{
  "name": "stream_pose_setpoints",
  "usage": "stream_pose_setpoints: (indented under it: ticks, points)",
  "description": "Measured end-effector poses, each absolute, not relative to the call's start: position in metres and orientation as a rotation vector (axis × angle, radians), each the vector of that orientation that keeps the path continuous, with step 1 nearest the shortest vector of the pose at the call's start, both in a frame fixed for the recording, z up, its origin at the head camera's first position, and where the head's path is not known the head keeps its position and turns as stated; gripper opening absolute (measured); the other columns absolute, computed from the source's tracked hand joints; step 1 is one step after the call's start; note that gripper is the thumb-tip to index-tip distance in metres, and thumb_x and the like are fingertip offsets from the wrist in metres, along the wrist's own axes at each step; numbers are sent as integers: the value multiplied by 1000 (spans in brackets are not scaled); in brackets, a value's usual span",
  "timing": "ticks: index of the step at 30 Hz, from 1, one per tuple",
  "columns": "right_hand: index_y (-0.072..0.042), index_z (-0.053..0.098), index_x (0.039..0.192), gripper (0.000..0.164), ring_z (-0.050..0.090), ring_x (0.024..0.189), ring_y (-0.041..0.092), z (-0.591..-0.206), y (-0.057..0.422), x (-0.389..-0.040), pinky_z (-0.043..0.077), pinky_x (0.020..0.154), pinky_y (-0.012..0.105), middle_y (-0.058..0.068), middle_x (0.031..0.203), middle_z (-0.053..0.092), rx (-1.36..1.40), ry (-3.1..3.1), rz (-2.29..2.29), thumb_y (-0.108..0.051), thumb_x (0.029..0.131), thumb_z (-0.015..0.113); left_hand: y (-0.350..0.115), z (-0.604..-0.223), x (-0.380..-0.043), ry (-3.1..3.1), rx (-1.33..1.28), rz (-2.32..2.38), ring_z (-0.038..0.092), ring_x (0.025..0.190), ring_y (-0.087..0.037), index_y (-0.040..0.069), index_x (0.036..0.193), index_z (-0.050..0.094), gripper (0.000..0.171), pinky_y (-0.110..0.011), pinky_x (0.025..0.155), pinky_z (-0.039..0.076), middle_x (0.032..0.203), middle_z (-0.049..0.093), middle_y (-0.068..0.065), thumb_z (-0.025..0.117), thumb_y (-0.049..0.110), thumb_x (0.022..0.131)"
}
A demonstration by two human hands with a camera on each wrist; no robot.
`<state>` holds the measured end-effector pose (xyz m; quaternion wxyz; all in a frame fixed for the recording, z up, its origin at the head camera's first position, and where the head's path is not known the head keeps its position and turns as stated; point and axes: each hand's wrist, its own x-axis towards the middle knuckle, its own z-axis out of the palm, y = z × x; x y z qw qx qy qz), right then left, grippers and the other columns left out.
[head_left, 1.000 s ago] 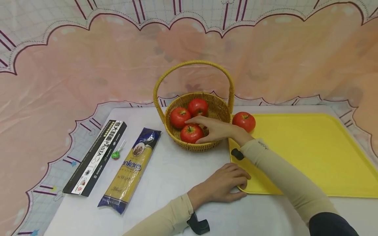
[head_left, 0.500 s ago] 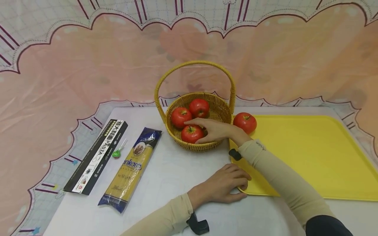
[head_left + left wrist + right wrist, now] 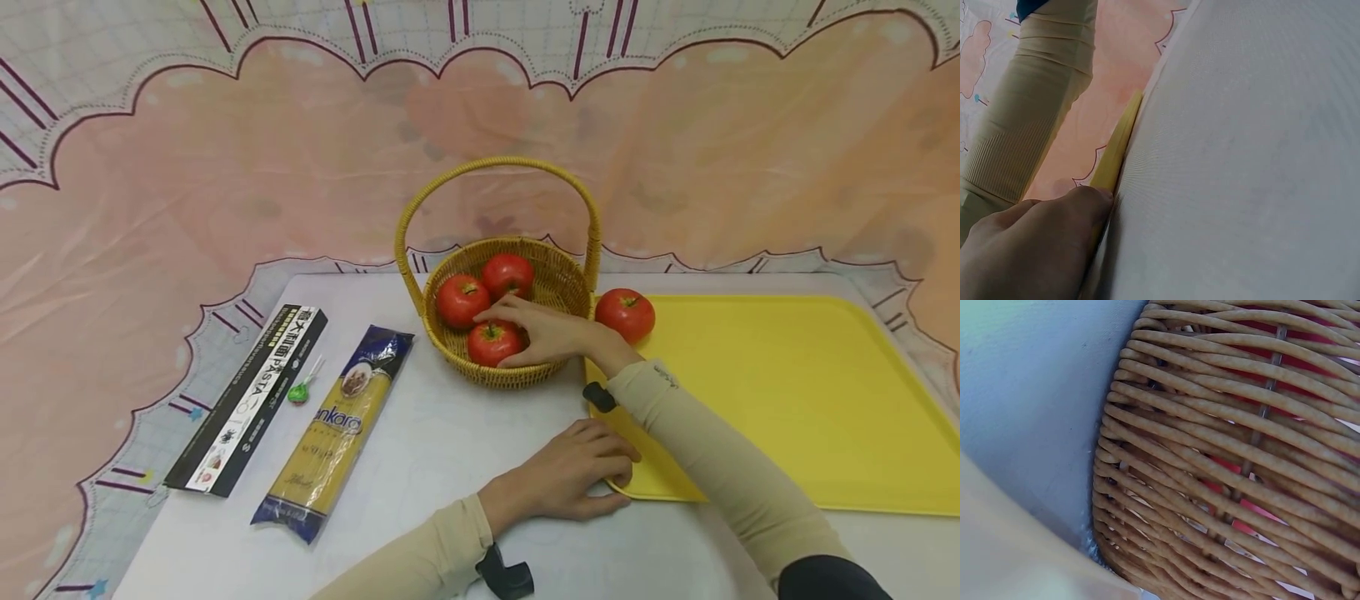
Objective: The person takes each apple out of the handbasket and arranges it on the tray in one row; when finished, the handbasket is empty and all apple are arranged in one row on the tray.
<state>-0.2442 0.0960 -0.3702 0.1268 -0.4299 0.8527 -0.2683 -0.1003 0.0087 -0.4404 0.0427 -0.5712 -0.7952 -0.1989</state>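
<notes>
In the head view, the right hand [image 3: 536,329] reaches into a yellow wicker basket [image 3: 510,379], its fingers and thumb curled round the front red apple [image 3: 492,343]. Behind it in the basket are a left apple [image 3: 459,302] and a back apple [image 3: 510,273]. The right wrist view shows the woven basket side [image 3: 1229,425] close up, with red through the gaps and that hand's grasp hidden. At the near left corner of a yellow tray [image 3: 787,400], the left hand [image 3: 570,467] holds the rim. The left wrist view shows its fingers [image 3: 1085,203] against the tray edge [image 3: 1116,150].
Another apple [image 3: 627,315] sits at the tray's far left corner, beside the basket. On the left lie a black pasta box [image 3: 247,400], a green lollipop [image 3: 298,392] and a packet of spaghetti [image 3: 333,433]. The basket's tall handle [image 3: 498,160] arches above the apples.
The right hand's fingers have closed in on the front apple, which has shifted slightly right within the basket. The left hand stays at the tray corner. The whole head view has drifted slightly.
</notes>
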Motion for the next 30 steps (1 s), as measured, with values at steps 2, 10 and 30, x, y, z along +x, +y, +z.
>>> stream_pose_setpoints:
  ticks: [2, 10, 30]
  points:
    - [-24, 43, 140, 66, 47, 118, 19, -370, 96, -244, 42, 103, 42, 3, 132, 40, -1241, 2503, -771, -37, 82, 72, 9, -441, -100, -2430, -1746, -603, 45, 120, -7, 25, 90, 57, 16, -24, 109, 29, 123, 58, 10, 56, 41, 92]
    - [-24, 44, 139, 70, 48, 116, 19, -372, 97, -242, 45, 100, 40, 2, 130, 39, -1240, 2565, -800, -41, 78, 74, 10, -444, -99, -2443, -1744, -601, 44, 121, -7, 26, 90, 57, 17, -23, 109, 28, 123, 57, 10, 56, 43, 92]
    - [-23, 43, 133, 67, 47, 120, 17, -369, 103, -240, 43, 102, 42, -3, 132, 44, -1259, 2593, -949, -42, 77, 75, 9, -441, -101, -2452, -1754, -623, 45, 121, -7, 25, 90, 58, 16, -23, 111, 27, 123, 58, 10, 58, 42, 91]
